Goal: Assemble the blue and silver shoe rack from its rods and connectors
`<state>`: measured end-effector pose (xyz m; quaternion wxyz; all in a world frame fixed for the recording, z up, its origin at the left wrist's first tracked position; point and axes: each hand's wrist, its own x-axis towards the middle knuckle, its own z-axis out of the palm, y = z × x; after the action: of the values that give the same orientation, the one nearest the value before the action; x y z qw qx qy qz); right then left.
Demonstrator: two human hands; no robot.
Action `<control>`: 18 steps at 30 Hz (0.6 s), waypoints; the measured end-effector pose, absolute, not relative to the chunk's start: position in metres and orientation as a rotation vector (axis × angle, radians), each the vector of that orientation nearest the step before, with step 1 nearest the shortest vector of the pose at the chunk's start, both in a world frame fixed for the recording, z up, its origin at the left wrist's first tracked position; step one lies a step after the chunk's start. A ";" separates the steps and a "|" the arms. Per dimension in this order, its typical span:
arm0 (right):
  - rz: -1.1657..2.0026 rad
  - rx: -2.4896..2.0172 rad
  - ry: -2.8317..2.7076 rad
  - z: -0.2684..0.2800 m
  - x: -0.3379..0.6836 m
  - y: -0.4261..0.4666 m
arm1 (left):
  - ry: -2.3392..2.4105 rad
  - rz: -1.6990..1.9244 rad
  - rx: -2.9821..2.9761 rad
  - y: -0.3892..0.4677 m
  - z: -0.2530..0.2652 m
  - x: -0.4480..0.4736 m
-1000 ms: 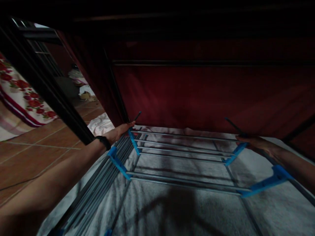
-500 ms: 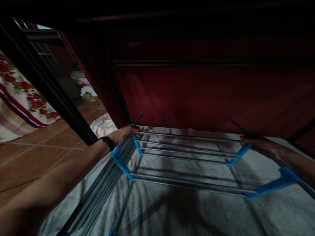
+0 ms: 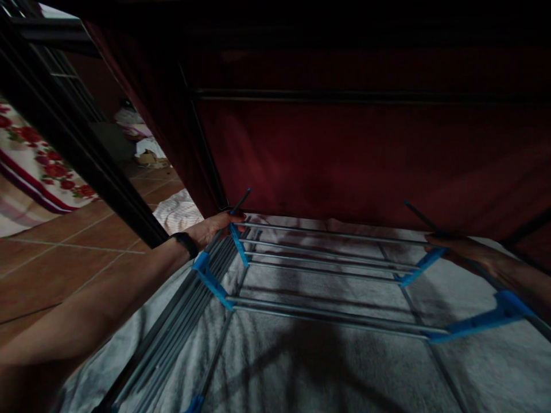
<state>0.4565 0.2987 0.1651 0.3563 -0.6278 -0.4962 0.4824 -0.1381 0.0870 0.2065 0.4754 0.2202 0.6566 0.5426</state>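
A half-built rack (image 3: pixel 327 232) of thin grey metal tubes and blue plastic brackets stands on the pale cloth. My left hand (image 3: pixel 215 227), dark band at the wrist, is closed around its far left corner, by a blue bracket (image 3: pixel 240 244) and a short upright tube end. At the far right corner my right hand (image 3: pixel 467 251) grips the frame beside another blue bracket (image 3: pixel 424 267); its fingers are partly in shadow. Nearer to me, larger blue brackets (image 3: pixel 477 322) carry two more crossing tubes. Long side tubes run under and past the brackets.
A bundle of loose grey tubes (image 3: pixel 172 327) lies along the left. Grey-white cloth (image 3: pixel 344 367) covers the surface beneath. Behind hangs a dark red fabric panel (image 3: pixel 327 155) with black bars. At left are a black post (image 3: pixel 86 137), tiled floor (image 3: pixel 86 246) and a floral blanket (image 3: pixel 47 166).
The view has tipped down slightly, so the background sits a little higher in the picture. Both hands keep their hold on the rack, which has hardly moved.
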 end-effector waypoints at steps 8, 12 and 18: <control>1.260 -1.646 -1.281 0.167 0.455 0.298 | 1.581 1.335 0.565 0.087 0.204 -0.139; 1.271 -1.641 -1.260 0.175 0.448 0.290 | 1.577 1.313 0.575 0.092 0.195 -0.147; 1.164 -1.670 -1.320 0.186 0.435 0.277 | 1.598 1.260 0.571 0.094 0.193 -0.149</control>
<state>0.4351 0.2765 0.1860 0.3503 -0.6446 -0.5096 0.4495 -0.1491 0.0937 0.1930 0.4915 0.2353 0.6584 0.5192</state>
